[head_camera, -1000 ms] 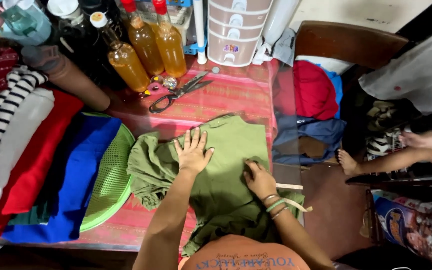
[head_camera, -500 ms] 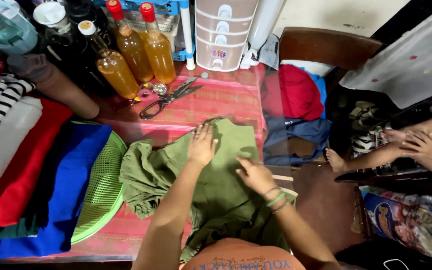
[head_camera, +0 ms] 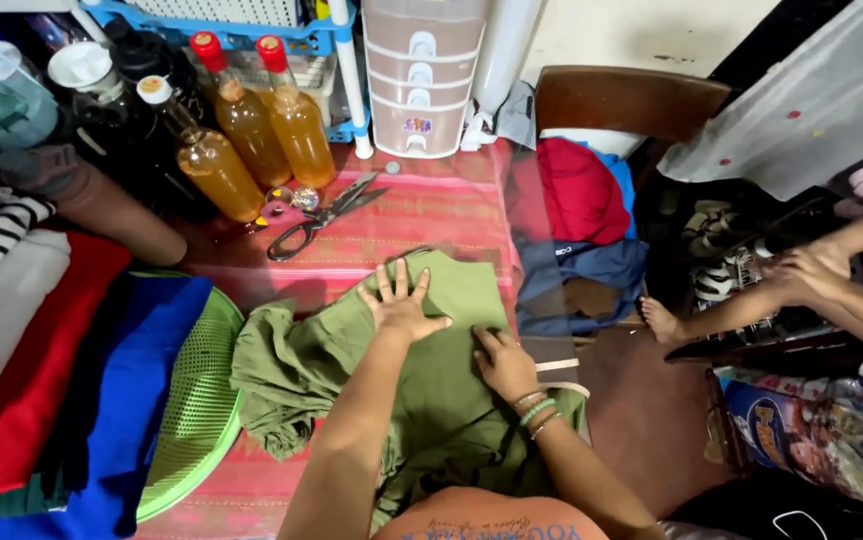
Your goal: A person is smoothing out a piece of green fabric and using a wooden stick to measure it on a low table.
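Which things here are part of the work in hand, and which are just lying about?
In hand:
green garment, flat on the red mat
left hand, spread on it
right hand, pressing it

Lying about:
scissors
three amber bottles
green basket
folded clothes pile
plastic drawers

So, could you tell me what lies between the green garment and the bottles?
In the head view, scissors lie on the red cloth between the garment and bottles.
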